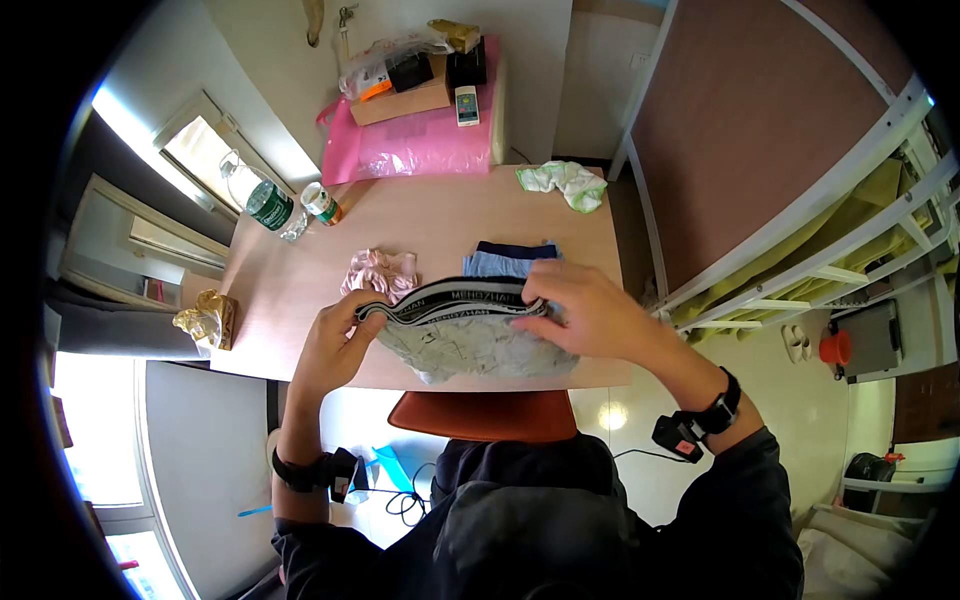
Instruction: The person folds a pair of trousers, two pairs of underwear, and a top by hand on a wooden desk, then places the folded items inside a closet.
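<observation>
Between my two hands hangs a pair of grey patterned underpants (pixel 470 345) with a black lettered waistband, held over the table's front edge. My left hand (pixel 345 340) pinches one end of the waistband. At the other end, my right hand (pixel 580 310) grips the band between thumb and fingers. Behind the underpants lies a crumpled pink cloth (pixel 378 272), nearer my left hand. A folded blue garment with a dark band (pixel 512 258) rests just beyond my right hand, partly covered by it and the underpants.
On the wooden table (pixel 440 215) stand a large water bottle (pixel 268 200), a paper cup (pixel 321 203) and a golden figurine (pixel 208 322). A white-green cloth (pixel 565 185) lies at the back right. Boxes sit on a pink package (pixel 410 150). A red-brown stool (pixel 482 415) is in front.
</observation>
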The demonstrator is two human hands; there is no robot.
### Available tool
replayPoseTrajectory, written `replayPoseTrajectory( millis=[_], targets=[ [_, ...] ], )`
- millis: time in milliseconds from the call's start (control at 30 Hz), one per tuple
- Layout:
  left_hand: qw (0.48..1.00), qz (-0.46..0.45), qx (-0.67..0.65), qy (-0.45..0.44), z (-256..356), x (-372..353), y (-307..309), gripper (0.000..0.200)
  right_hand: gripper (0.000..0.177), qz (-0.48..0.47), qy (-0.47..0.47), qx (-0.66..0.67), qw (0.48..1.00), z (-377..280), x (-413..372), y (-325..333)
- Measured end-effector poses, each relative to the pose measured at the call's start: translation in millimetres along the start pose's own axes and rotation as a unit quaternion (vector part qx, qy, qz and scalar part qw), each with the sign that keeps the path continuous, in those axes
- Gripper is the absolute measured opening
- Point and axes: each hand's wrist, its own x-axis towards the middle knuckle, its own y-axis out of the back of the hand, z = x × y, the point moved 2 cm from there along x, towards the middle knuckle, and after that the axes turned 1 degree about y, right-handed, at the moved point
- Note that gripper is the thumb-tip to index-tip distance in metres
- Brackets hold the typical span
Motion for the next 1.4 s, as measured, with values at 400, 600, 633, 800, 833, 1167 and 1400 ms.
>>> replayPoseTrajectory(
  millis=[400,600,633,800,833,1167,1400],
  targets=[
    [0.998,0.016,-0.018,-0.056,22,28,-5,0.018,0.02,-0.056,0.046,-0.222,0.972,-14,31,58],
    [0.993,0.075,-0.028,-0.088,15,40,-3,0.021,0.025,-0.058,-0.034,-0.089,0.994,-28,39,66],
    [0.993,0.081,-0.061,-0.058,13,39,-2,0.022,0.025,0.016,-0.056,-0.053,0.997,-30,42,74],
    [0.995,0.017,-0.094,-0.027,11,43,4,0.024,0.025,-0.004,-0.125,0.034,0.992,-19,32,63],
    [0.99,-0.029,-0.141,0.006,9,43,4,0.025,0.024,0.002,-0.184,0.133,0.974,-19,31,64],
    [0.994,0.059,-0.057,-0.069,17,59,-2,0.021,0.037,0.045,-0.148,0.067,0.986,21,26,57],
    [0.998,0.026,-0.017,-0.047,9,37,-17,0.024,0.032,0.026,-0.187,0.04,0.981,21,-7,40]
  ],
)
